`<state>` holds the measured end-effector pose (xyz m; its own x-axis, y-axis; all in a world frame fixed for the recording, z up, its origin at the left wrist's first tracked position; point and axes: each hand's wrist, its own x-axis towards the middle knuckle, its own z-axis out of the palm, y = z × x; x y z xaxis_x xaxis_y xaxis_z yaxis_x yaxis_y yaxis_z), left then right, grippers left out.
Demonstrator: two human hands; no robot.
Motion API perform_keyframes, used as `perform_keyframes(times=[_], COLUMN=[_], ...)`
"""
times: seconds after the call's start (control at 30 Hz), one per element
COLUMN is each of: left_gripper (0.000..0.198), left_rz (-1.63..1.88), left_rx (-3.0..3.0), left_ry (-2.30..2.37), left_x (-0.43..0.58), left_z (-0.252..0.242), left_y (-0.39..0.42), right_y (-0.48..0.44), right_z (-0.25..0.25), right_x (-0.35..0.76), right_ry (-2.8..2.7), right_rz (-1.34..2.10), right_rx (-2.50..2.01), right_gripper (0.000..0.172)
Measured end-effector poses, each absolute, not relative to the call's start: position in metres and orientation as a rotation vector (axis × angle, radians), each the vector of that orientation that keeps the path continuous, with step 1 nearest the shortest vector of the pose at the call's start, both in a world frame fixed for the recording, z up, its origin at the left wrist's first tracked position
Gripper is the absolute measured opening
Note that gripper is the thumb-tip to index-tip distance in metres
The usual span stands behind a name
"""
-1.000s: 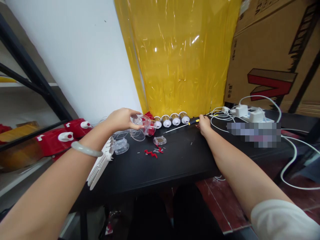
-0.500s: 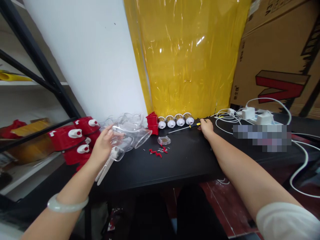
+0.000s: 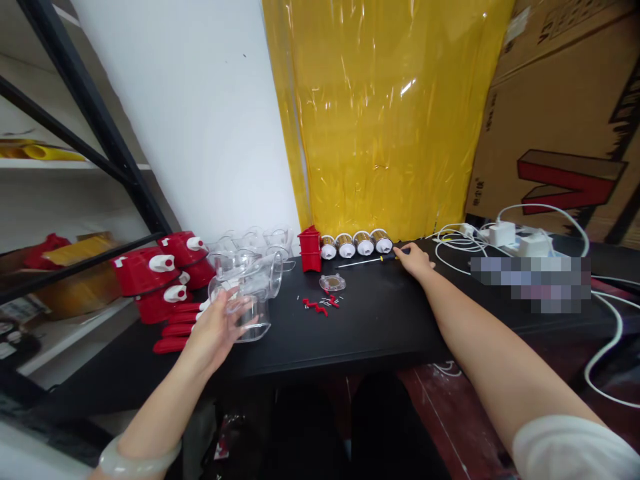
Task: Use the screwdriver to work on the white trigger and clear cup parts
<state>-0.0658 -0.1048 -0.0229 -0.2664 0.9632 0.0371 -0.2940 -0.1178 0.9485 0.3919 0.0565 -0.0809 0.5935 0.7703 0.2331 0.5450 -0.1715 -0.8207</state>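
Observation:
My left hand (image 3: pixel 225 323) holds a clear plastic cup (image 3: pixel 256 320) at the left of the black table, its fingers spread around the wall. More clear plastic parts (image 3: pixel 245 240) lie behind it. At the middle rear, my right hand (image 3: pixel 415 259) has its fingers closed on the handle of a screwdriver (image 3: pixel 367 261), whose shaft points left. Behind the shaft several motors (image 3: pixel 363 244) lie in a row beside a red housing (image 3: pixel 311 249). In front are a clear oval piece (image 3: pixel 333 283), small red parts (image 3: pixel 315 306) and scattered screws.
Red containers with white knobs (image 3: pixel 150 270) and red handles (image 3: pixel 173 330) stand at the left, near a black rack frame (image 3: pixel 100 127). White cables and adapters (image 3: pixel 501 233) lie at the right, before a cardboard box (image 3: pixel 545 120).
My left hand has turned, and the clear plastic it holds now sits differently; the long white strip below it is out of sight. The red handles now show. The camera view has shifted slightly.

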Motion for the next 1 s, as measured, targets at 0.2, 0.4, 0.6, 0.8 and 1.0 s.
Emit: perform_keyframes(times=[0.2,0.4,0.6,0.8,1.0], left_gripper=[0.043,0.048,0.046,0.043,0.046], left_rz=[1.58,1.58,1.617,1.609,1.593], left_rx=[0.988,1.04,1.047,1.123,1.18], left_ry=[1.131,1.16,1.122,1.021,1.029], left_x=[-0.058,-0.052,-0.049,-0.039,-0.061], left_z=[-0.03,-0.024,-0.017,-0.01,-0.016], left_y=[-0.112,-0.113,-0.11,-0.112,-0.12], right_y=[0.054,0.047,0.046,0.056,0.012], right_z=[-0.083,-0.079,-0.059,0.015,0.032], right_x=[0.389,0.385,0.356,0.319,0.368], right_ry=[-1.353,-1.409,-1.072,-1.001,-1.604], right_rz=[0.284,0.23,0.202,0.54,0.668], right_rx=[-1.945,-1.912,-1.628,-1.047,-1.212], right_gripper=[0.017,0.013,0.01,0.016,0.014])
